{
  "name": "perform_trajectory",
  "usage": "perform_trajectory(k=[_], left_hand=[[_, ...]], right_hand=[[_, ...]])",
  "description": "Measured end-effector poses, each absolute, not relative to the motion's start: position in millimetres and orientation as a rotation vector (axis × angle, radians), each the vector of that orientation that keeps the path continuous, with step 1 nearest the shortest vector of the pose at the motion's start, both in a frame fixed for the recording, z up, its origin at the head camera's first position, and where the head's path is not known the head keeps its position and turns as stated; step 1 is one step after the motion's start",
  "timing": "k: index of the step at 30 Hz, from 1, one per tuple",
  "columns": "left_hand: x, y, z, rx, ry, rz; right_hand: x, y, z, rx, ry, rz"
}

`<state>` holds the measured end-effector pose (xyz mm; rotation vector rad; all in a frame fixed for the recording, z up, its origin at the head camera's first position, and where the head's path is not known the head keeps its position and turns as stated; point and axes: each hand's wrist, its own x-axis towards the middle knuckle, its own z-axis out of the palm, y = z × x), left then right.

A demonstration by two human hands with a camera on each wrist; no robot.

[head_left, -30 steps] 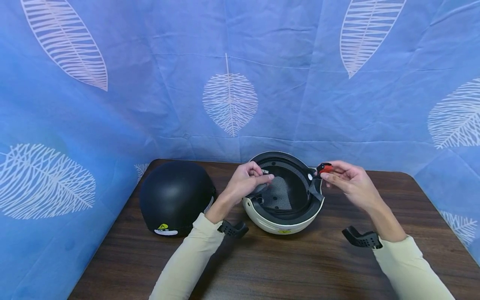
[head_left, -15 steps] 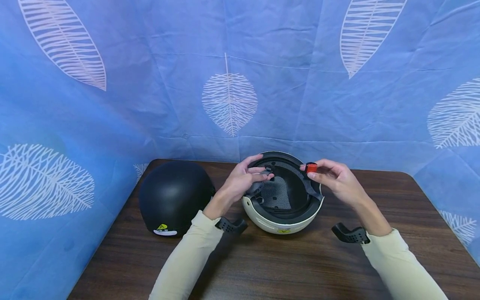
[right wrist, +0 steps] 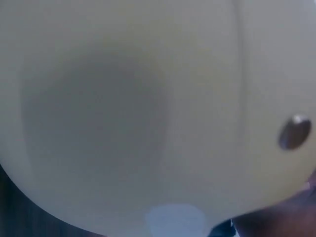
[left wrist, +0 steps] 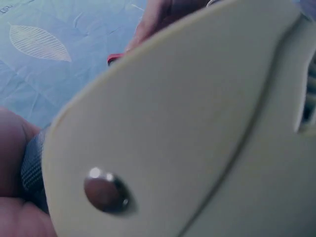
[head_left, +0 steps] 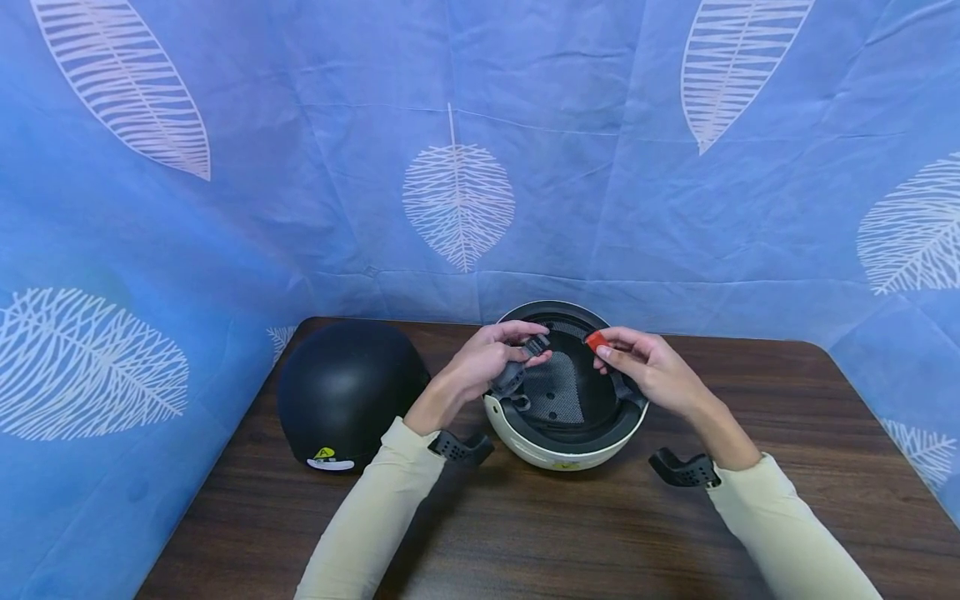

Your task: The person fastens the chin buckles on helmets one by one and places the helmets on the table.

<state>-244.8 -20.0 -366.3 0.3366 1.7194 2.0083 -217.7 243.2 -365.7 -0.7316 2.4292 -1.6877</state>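
A cream helmet [head_left: 567, 458] lies upside down, its dark padded inside facing up. Over its left rim, my left hand [head_left: 482, 358] holds a dark grey buckle half [head_left: 537, 344] on the chin strap. Across from it, my right hand [head_left: 651, 363] pinches the red buckle half [head_left: 597, 340] between thumb and fingers. A gap separates the two halves. The helmet's shell [left wrist: 163, 123] fills most of the left wrist view, with grey strap webbing [left wrist: 33, 163] by the left fingers. In the right wrist view the shell [right wrist: 197, 123] hides nearly all of the right hand.
Just left of the left forearm, a black helmet [head_left: 348, 396] stands dome up on the brown wooden table [head_left: 600, 533]. Behind the table hangs a blue cloth [head_left: 562, 208] with white leaf prints.
My right hand has moved left over the cream helmet with the red buckle half, closer to the left hand. The dark buckle half has turned into clearer view in my left hand.
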Motion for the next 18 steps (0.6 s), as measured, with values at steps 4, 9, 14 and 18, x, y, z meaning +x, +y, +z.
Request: perform_trajectory(k=[4, 9, 14, 18], left_hand=[[-244.9, -19.4, -367.0, 0.297, 1.715, 1.976], [-245.5, -19.5, -368.1, 0.28, 1.712, 1.988], [-244.8, -18.5, -365.1, 0.328, 1.763, 1.972], [-243.7, -16.6, -363.4, 0.351, 1.781, 1.944]], right_hand=[[-219.1, 240.2, -367.7, -0.697, 2.481, -1.621], [-219.3, 238.7, -367.2, -0.662, 2.486, -1.595], [-218.2, 238.2, -366.0, -0.642, 2.514, -1.546], [-217.9, 238.2, -366.9, -0.618, 2.55, -1.489]])
